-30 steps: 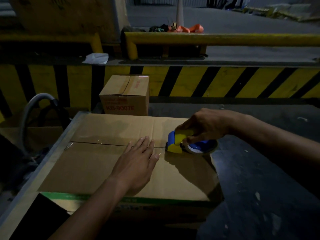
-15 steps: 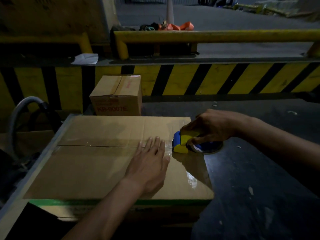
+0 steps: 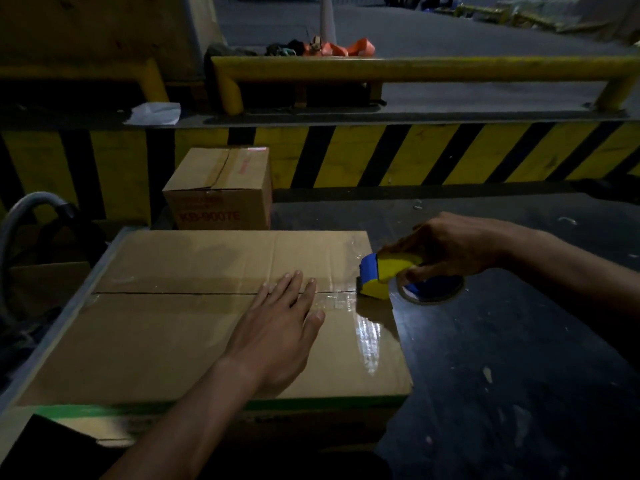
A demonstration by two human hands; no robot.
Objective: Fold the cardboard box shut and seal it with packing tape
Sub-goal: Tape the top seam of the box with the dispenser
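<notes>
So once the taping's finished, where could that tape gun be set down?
The dark floor right of the large cardboard box looks bare. The box's near-left lid is free too. It is crowded at the seam's right end: left hand, right hand, yellow-and-blue tape dispenser.

A warehouse loading dock: a yellow-and-black striped dock wall [image 3: 433, 154], yellow steel guard rails [image 3: 415, 69], stained dark floor [image 3: 502, 358], stacked brown cardboard cartons [image 3: 221, 192].

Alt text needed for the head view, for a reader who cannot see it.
A right hand holds a yellow-and-blue tape dispenser at the right end of a closed brown cardboard box's centre seam, while the left hand presses flat on the flaps.
</notes>
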